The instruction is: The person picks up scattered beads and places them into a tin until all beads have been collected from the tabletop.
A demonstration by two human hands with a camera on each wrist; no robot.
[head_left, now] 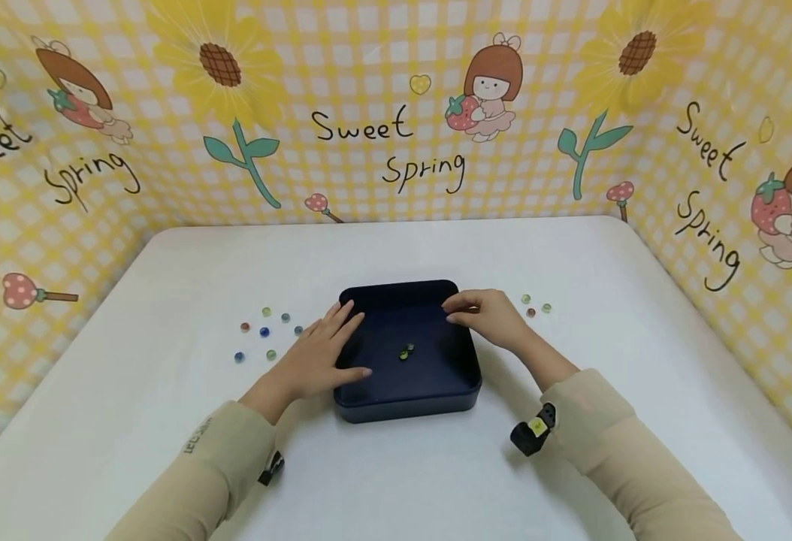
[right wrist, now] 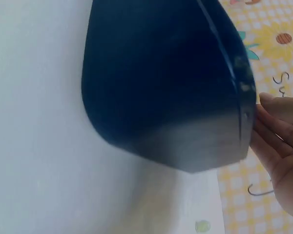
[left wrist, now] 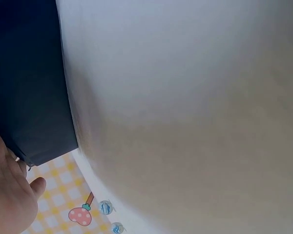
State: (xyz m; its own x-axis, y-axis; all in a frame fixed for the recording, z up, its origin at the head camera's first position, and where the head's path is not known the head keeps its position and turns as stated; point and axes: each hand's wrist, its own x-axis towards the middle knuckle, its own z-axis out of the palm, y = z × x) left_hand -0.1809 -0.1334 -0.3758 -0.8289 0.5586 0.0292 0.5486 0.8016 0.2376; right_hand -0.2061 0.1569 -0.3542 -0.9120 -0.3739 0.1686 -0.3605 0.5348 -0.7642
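Note:
A dark blue square tray [head_left: 407,409] sits mid-table in the head view, with two greenish glass marbles [head_left: 406,352] on its floor. My left hand [head_left: 318,353] lies across the tray's left wall, its fingers spread and reaching inside. At the opposite side, my right hand [head_left: 487,315] is over the right wall, thumb and fingers bent loosely and apart near the rim. No held thing shows between them. In the right wrist view, part of the right hand [right wrist: 283,141] is hidden behind the tray wall [right wrist: 200,141]. The left wrist view catches only part of the left hand [left wrist: 12,200].
Several coloured glass marbles [head_left: 264,331] lie on the white table [head_left: 396,481] left of the tray, some close to the left hand. Three more marbles [head_left: 531,312] lie beyond the right hand. A patterned yellow check cloth [head_left: 369,75] stands around the table's back and sides.

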